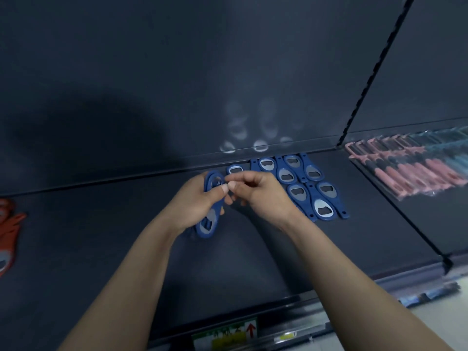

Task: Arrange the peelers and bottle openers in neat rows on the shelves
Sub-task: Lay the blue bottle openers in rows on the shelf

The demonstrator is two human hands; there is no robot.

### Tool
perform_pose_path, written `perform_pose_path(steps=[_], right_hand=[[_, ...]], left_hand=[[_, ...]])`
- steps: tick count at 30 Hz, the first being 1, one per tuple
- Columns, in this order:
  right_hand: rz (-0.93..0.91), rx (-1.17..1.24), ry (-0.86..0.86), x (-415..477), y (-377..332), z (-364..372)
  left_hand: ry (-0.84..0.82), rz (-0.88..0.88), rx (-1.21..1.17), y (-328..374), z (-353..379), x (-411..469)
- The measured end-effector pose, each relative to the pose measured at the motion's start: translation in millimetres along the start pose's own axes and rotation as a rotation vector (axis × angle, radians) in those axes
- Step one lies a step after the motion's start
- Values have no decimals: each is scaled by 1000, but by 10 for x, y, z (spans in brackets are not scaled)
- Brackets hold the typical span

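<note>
The person stood at a dark shelf (pixel 101 224) with both bare arms reaching in. The left hand (pixel 195 201) was grasping a small bunch of blue bottle openers (pixel 207 226), fingers and thumb curled round the middle, so that one rounded end stuck up above the hand and the other hung below it, just above the shelf. The right hand (pixel 260 193) had its fingers curled, with thumb and forefinger drawn together right at the upper end of that bunch; I could not tell whether they actually had hold of an opener or were only touching it. Just beyond and to the right of the hands, more blue openers (pixel 304 183) lay flat on the shelf in close rows against the back panel (pixel 177 72), their metal faces up. Past a black slotted divider (pixel 374 67), the neighbouring shelf held pink peelers (pixel 410 171) packed side by side, with teal ones (pixel 445 148) behind. Orange openers (pixel 7 231) lay at the far left edge, well apart from the blue ones. A price label (pixel 228 335) sat on the front rail
</note>
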State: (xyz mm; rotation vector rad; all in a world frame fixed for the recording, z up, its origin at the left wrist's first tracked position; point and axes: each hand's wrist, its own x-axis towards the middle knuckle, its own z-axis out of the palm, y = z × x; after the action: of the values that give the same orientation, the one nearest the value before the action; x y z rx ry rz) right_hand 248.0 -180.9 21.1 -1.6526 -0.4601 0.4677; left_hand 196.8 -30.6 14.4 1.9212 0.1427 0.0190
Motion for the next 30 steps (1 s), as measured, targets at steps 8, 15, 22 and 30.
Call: perform_pose_path(steps=[8,15,22,30], right_hand=[[50,-51,-111,-110,7,-69],[70,-75,-168,-217,73,-140],[87,-17,-239,-332,181,-186],[77,-87,-177,-380,200,-244]], left_hand=[[275,-151,-571,100,228,-57],[385,-210,-660,140,477,-194],[529,-235,-727,104,652,-377],[741,-324,-881,-40,608,-456]])
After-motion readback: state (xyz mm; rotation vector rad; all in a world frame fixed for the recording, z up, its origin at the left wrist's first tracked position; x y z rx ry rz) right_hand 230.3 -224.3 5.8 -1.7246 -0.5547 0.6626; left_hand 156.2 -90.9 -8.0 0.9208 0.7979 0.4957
